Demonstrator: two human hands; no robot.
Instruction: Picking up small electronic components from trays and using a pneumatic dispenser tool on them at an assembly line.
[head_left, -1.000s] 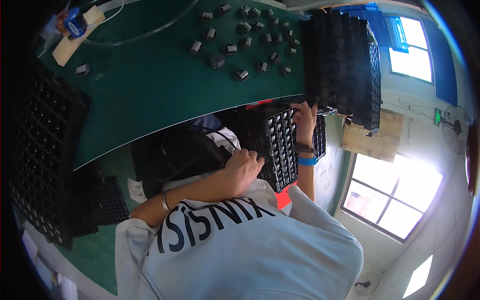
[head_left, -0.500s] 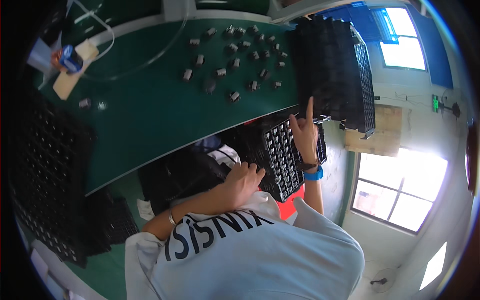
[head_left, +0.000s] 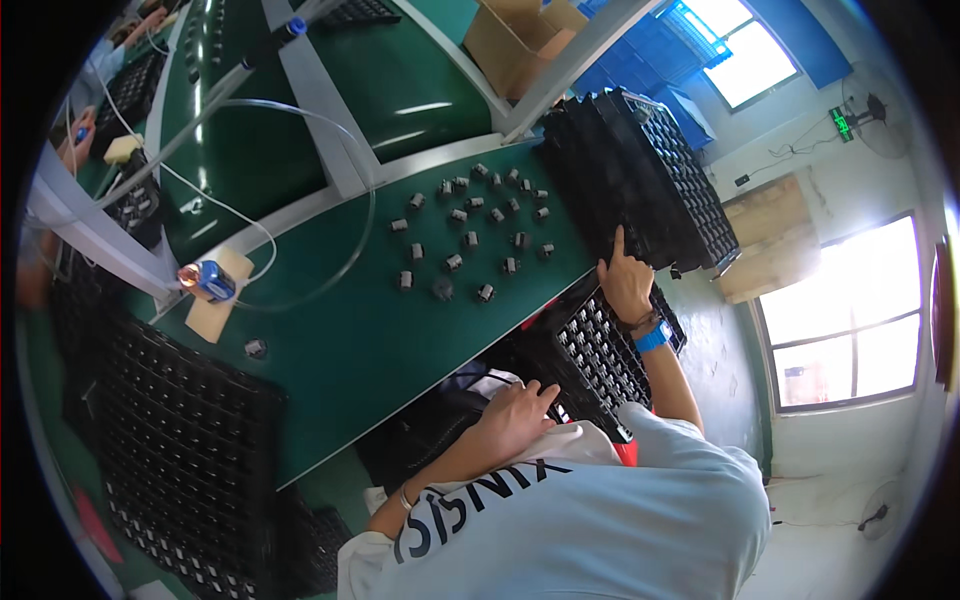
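Observation:
My right hand (head_left: 628,285) is over the far end of a black tray (head_left: 600,340) filled with rows of small metallic parts. Its index finger stretches toward a tall stack of black trays (head_left: 625,185), and the thumb stands apart. I see nothing held in it; whether the fingertip touches the stack I cannot tell. My left hand (head_left: 515,415) lies palm down at the tray's near left side, fingers loosely bent and a little apart, with no object visible in it. Several small grey cylindrical parts (head_left: 471,239) are scattered on the green tabletop (head_left: 330,360).
A blue device on a pale board (head_left: 207,322) sits at the table's left, with a clear hose looping from above. Large black trays (head_left: 180,430) stand at lower left. Beyond a white frame runs a green surface (head_left: 400,85) with a cardboard box (head_left: 520,45). Other people's hands (head_left: 78,140) show at far left.
The view has tilted up and shifted left, bringing in the far green surface, the box and other people's hands. My right hand stays by the stack; my left hand's fingers look slightly more spread.

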